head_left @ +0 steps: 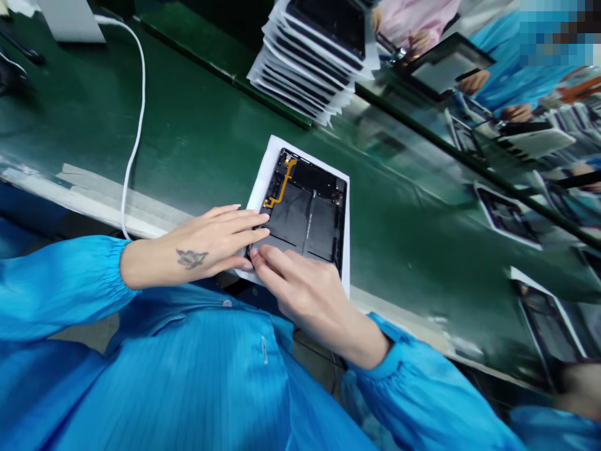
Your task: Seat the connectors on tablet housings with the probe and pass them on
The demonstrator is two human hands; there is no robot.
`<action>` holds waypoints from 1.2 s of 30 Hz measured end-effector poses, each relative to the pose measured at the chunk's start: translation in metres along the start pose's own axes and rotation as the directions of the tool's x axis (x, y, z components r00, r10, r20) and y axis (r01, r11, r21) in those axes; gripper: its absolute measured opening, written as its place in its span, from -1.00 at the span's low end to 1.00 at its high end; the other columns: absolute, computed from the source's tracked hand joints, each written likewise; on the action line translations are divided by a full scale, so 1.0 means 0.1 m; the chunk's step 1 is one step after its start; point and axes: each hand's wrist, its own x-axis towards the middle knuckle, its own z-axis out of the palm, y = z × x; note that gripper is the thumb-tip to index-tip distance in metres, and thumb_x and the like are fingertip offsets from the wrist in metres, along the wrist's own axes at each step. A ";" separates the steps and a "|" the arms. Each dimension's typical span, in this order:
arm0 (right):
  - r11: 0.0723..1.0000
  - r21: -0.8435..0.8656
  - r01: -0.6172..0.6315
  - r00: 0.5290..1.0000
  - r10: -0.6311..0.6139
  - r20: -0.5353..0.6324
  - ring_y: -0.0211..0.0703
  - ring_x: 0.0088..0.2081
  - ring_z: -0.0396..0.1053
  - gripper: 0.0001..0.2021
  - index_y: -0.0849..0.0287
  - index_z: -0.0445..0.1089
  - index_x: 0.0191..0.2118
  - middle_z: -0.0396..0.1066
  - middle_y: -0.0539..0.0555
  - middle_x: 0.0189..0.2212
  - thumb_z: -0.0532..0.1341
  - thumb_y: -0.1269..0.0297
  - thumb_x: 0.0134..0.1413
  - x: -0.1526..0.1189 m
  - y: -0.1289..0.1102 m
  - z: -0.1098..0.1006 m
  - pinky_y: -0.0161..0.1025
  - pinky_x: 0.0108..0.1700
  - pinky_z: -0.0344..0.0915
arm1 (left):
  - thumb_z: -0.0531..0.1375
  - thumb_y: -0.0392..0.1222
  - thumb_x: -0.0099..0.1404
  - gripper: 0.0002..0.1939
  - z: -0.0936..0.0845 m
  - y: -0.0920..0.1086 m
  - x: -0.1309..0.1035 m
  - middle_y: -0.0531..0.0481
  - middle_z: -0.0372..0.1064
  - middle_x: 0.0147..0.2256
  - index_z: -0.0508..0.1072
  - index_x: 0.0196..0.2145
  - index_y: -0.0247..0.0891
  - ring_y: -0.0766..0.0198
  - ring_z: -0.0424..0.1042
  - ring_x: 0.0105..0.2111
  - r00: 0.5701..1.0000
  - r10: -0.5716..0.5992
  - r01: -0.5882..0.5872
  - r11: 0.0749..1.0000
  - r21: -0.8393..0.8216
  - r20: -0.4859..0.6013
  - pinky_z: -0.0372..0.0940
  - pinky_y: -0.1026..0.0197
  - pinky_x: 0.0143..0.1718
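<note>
An opened tablet housing (pixel 300 219) lies at a slant on a white foam sheet (pixel 263 169), its black inside facing up. An orange flex cable (pixel 285 185) runs down its left part beside dark, flat panels that look like batteries. My left hand (pixel 211 245) rests with fingers stretched out over the housing's left edge near the lower corner. My right hand (pixel 305 288) is closed in a pinch at that same lower left corner, close to the left thumb. What its fingertips hold, if anything, is hidden. The right hand also covers the housing's lower edge.
Behind the housing rises a tall stack of tablet parts between white sheets (pixel 310 69). A white cable (pixel 141 113) crosses the green bench (pixel 197 138) at left. More tablet housings (pixel 507 216) lie at right. Across the bench, co-workers in pink (pixel 413 19) and blue (pixel 511 56) sleeves handle parts.
</note>
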 end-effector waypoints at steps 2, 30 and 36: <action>0.998 0.047 0.039 0.998 -0.041 0.041 -0.24 -0.32 0.40 -0.76 0.26 0.43 -0.10 0.51 0.11 -0.20 0.01 0.43 0.45 0.02 0.07 -0.03 -0.26 -0.47 0.19 | 0.06 -0.06 0.54 -0.54 0.01 -0.01 0.00 -0.20 0.24 0.31 0.27 0.30 -0.26 0.10 0.20 0.34 1.000 0.011 -0.011 1.000 0.002 -0.009 0.09 -0.08 0.39; 0.995 0.096 -0.019 0.997 0.026 -0.078 -0.16 -0.24 0.47 -0.72 0.32 0.43 -0.02 0.53 0.17 -0.18 -0.01 0.51 0.39 -0.05 0.03 0.05 -0.26 -0.35 0.33 | -0.05 -0.03 0.58 -0.50 -0.07 0.03 -0.06 -0.22 0.12 0.37 0.19 0.34 -0.31 0.13 0.11 0.38 1.000 -0.003 0.000 0.994 0.110 0.027 0.01 0.00 0.42; 0.885 0.345 -0.313 0.748 0.454 -0.485 -0.18 -0.31 0.44 -0.59 0.04 0.39 0.20 0.52 0.06 -0.26 0.23 0.45 0.28 -0.30 -0.08 0.03 -0.24 -0.31 0.36 | -0.03 -0.03 0.57 -0.51 -0.21 0.02 -0.23 -0.28 0.22 0.30 0.21 0.33 -0.29 -0.01 0.24 0.31 0.995 -0.091 0.098 0.963 0.253 -0.036 0.20 -0.11 0.31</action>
